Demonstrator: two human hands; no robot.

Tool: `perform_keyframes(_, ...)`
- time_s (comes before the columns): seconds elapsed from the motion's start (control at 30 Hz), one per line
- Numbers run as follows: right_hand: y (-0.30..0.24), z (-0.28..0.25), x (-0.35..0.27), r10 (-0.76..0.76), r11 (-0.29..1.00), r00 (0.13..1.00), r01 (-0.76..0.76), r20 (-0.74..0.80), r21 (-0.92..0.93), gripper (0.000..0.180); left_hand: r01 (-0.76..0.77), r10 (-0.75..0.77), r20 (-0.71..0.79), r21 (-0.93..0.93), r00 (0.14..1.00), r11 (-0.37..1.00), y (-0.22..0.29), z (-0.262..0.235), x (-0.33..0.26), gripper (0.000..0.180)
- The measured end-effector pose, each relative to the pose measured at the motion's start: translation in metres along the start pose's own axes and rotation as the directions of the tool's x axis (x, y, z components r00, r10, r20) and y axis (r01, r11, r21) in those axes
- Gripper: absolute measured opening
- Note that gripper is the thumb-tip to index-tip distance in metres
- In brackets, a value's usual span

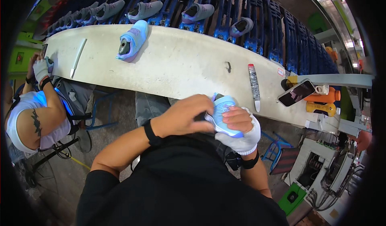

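Observation:
My right hand (242, 130), in a white glove with bare fingertips, grips a light blue and lilac sneaker (223, 110) at the near edge of the worktable. Its fingers lie across the upper. Close against the sneaker's left side is my left hand (187, 115), bare, with a black band at the wrist. Its fingers are curled toward the thumb; what they pinch, if anything, cannot be made out. A second blue sneaker (133, 41) stands on the far part of the table, left of the middle.
Beyond the pale worktable (173, 61) runs a blue slatted conveyor (257, 20) carrying several sneakers. A red-capped marker (254, 87), a phone (296, 93) and an orange bottle (327, 94) lie at the right. A white pen-like stick (78, 58) lies near a seated co-worker (38, 113).

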State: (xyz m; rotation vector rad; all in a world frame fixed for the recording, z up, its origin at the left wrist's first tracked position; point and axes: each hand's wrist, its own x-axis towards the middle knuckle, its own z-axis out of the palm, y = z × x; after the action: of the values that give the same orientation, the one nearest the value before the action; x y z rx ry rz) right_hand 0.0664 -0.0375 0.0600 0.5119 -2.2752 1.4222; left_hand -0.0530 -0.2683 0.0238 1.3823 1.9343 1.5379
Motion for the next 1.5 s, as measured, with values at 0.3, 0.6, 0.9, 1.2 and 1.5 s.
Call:
perform_keyframes(0.3, 0.039, 0.017, 0.024, 0.406, 0.871, 0.858, -0.260, -0.314, 0.416, 0.035, -0.283, 0.314, -0.010, 0.410, 0.949, 0.867, 0.030, -0.066, 0.033, 0.061)
perform_keyframes(0.6, 0.049, 0.043, 0.076, 0.255, 0.898, 0.957, -0.183, -0.135, 0.399, 0.059, 0.092, -0.139, 0.105, 0.365, 0.985, 0.927, 0.034, -0.079, 0.074, 0.069)
perform_keyframes(0.9, 0.072, 0.069, 0.081, 0.383, 0.793, 0.864, -0.125, -0.328, 0.596, 0.030, 0.294, -0.331, 0.052, 0.346, 0.942, 0.891, 0.005, -0.088, 0.070, 0.075)
perform_keyframes(1.2, 0.060, 0.036, 0.059, 0.527, 0.649, 0.823, -0.229, -0.211, 0.725, 0.048, -0.003, -0.054, 0.103, 0.484, 0.993, 0.875, 0.033, -0.050, 0.105, 0.070)
perform_keyframes(1.5, 0.028, 0.010, 0.055, 0.509, 0.813, 0.859, -0.457, -0.058, 0.360, 0.084, -0.182, 0.107, 0.170, 0.525, 0.980, 0.832, 0.034, -0.036, 0.093, 0.076)
